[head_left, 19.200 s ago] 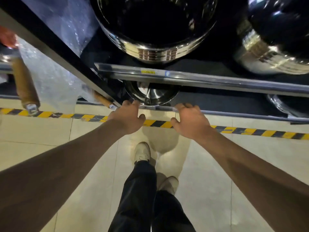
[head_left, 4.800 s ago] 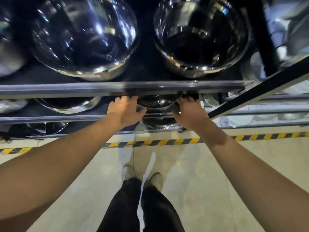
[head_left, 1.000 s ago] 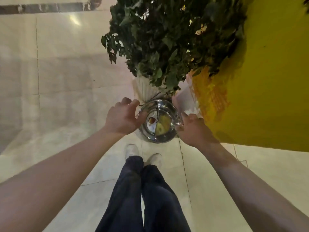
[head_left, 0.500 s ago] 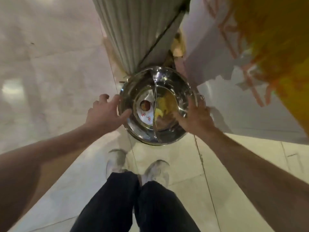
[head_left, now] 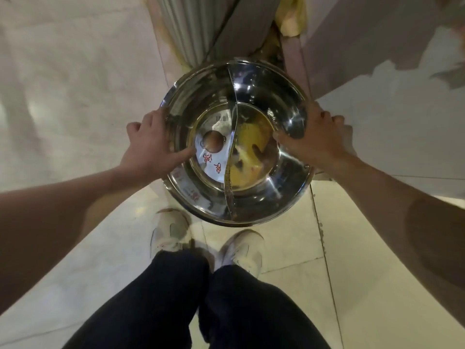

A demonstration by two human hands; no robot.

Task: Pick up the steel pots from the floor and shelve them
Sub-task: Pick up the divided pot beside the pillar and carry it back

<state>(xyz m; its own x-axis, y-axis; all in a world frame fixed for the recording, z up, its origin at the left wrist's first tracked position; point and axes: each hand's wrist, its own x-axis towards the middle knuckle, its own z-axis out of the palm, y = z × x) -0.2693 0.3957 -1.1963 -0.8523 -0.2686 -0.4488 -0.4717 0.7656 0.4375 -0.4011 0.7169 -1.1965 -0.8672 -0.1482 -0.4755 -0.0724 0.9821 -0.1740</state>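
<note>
Closer now than a moment ago, my left hand [head_left: 148,144] and right hand [head_left: 314,139] clamp the steel pot [head_left: 236,139] by opposite rims, thumbs hooked inside, so I lift evenly, keeping it level.

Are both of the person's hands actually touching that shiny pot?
Touching. The head view shows the left hand and right hand gripping opposite sides of the pot, each thumb hooked over the rim.

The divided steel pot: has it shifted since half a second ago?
Cannot tell. The divided steel pot sits just in front of the ribbed white planter as before; it looks bigger, but the head camera itself moved closer.
</note>
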